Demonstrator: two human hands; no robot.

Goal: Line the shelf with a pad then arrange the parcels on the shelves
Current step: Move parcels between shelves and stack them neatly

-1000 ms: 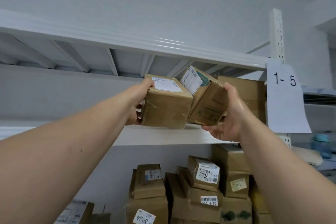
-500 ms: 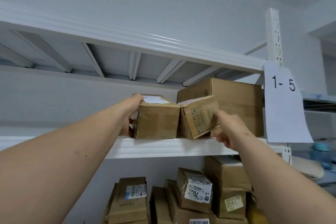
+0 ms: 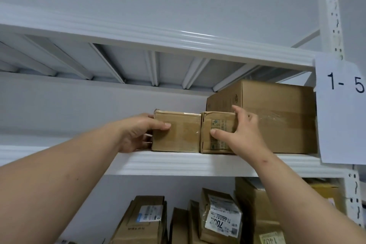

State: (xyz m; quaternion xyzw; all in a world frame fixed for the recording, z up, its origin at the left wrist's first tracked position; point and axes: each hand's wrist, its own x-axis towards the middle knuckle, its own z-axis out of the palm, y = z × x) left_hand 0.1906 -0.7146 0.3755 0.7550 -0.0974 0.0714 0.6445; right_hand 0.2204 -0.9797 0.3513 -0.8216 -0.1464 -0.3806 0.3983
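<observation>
The white shelf [image 3: 178, 162] carries a large carton [image 3: 277, 117] at its right end, with two small parcels standing side by side and touching at the front edge just left of it. The left hand [image 3: 136, 134] holds the plain left parcel [image 3: 176, 132], thumb across its face and fingers round its left side. The right hand [image 3: 243, 130] holds the printed right parcel [image 3: 217, 125], thumb on front, fingers over top
</observation>
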